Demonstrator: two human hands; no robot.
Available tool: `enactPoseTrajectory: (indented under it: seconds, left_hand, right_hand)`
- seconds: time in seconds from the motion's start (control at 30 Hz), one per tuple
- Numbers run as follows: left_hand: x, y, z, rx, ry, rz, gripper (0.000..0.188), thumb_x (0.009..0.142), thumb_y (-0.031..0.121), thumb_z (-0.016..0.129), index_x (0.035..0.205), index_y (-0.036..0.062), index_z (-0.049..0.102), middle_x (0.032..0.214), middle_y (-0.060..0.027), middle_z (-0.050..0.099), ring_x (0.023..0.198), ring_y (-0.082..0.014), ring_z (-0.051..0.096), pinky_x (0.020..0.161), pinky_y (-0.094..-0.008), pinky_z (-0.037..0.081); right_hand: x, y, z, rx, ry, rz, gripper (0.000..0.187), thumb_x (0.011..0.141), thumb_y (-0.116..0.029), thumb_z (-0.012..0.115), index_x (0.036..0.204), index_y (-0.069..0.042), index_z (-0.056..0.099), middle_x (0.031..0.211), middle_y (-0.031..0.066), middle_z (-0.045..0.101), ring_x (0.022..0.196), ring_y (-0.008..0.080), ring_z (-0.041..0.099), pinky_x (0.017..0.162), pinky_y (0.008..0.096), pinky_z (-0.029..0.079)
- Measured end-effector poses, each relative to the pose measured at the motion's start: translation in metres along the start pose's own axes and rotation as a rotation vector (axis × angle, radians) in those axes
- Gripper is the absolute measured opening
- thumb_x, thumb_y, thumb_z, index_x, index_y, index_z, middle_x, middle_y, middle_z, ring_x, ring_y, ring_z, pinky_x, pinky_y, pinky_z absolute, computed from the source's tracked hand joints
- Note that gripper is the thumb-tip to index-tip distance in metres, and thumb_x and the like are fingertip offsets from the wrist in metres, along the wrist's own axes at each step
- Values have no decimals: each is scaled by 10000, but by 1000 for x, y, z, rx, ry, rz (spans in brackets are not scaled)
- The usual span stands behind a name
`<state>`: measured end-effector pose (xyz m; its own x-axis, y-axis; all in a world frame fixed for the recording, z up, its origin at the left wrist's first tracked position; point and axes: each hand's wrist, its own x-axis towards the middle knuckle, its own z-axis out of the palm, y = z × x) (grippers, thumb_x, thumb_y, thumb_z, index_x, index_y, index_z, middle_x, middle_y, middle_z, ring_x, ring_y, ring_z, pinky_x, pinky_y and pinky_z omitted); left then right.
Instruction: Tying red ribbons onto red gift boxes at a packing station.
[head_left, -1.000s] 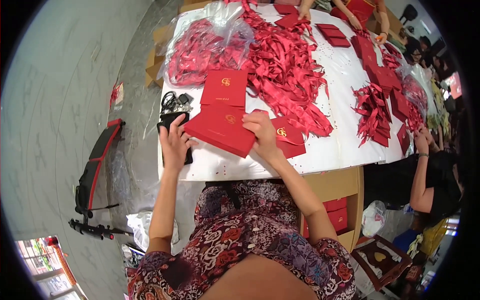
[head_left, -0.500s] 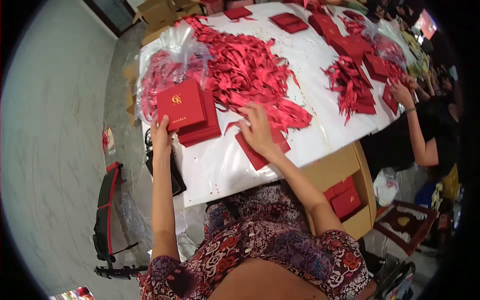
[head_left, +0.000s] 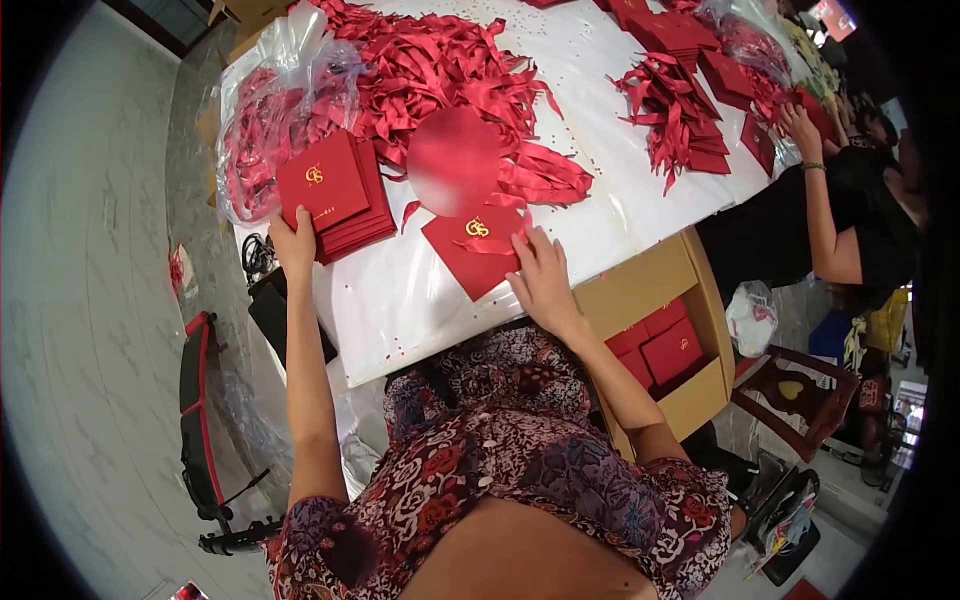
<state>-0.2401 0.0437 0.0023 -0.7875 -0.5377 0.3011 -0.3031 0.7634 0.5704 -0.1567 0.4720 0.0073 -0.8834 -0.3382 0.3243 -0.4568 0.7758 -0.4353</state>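
Observation:
My left hand [head_left: 293, 247] grips the near left corner of a square red card folder [head_left: 322, 187] with gold print. Its thumb is on top and the other fingers are mostly hidden. Beneath lies a stack of similar red folders [head_left: 358, 232]. My right hand [head_left: 543, 282] is at the right edge of another red folder [head_left: 470, 262] lying on the table, fingers apart, fingertips touching that edge. A short red ribbon [head_left: 487, 246] crosses this folder. A round blurred patch covers the area just beyond it.
A heap of red ribbons [head_left: 440, 60] and a clear bag of ribbons [head_left: 265, 150] lie on the white table [head_left: 590, 95]. More ribboned folders [head_left: 680, 120] are at the right, near a co-worker's hand [head_left: 802, 130]. An open cardboard box [head_left: 640, 285] holding red folders stands at the table's near right.
My right hand has moved right and nearer, from over the folder to its edge, uncovering its gold print and ribbon. My left hand keeps its hold. The whole view has shifted.

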Motion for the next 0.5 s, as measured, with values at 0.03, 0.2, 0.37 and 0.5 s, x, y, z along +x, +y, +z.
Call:
enactPoseTrajectory:
  seconds: [0.03, 0.2, 0.37, 0.5]
  left_hand:
    - [1, -4, 0, -202, 3, -7, 492, 894, 306, 649, 1203, -67, 560, 1118, -259, 637, 1024, -339, 633, 907, -399, 483]
    - [7, -9, -3, -435, -82, -83, 503, 910, 307, 653, 1232, -63, 544, 1137, -249, 615, 1025, -297, 614, 892, -380, 481]
    - [-4, 19, -25, -327, 78, 67, 464, 920, 262, 647, 1252, -42, 538, 1081, -224, 614, 942, -313, 582, 850, -397, 464]
    - [-50, 94, -57, -110, 326, 430, 329, 896, 107, 628, 1198, -8, 573, 1023, -194, 585, 885, -337, 548, 822, -419, 446]
  right_hand:
    - [0, -2, 5, 64, 19, -21, 616, 821, -155, 710, 1363, 9, 468, 1380, 251, 430, 1274, 429, 428, 1062, 499, 355]
    - [14, -19, -6, 235, 76, 23, 488, 837, -117, 680, 1287, 3, 534, 1260, 235, 510, 1141, 395, 509, 970, 446, 419]
    - [29, 0, -7, 286, 246, 129, 201, 865, -76, 646, 1054, -13, 626, 998, 160, 572, 941, 348, 545, 811, 431, 434]
    - [59, -7, -15, 284, 309, 6, 85, 833, -96, 680, 896, -47, 652, 841, 121, 601, 823, 327, 569, 722, 422, 435]
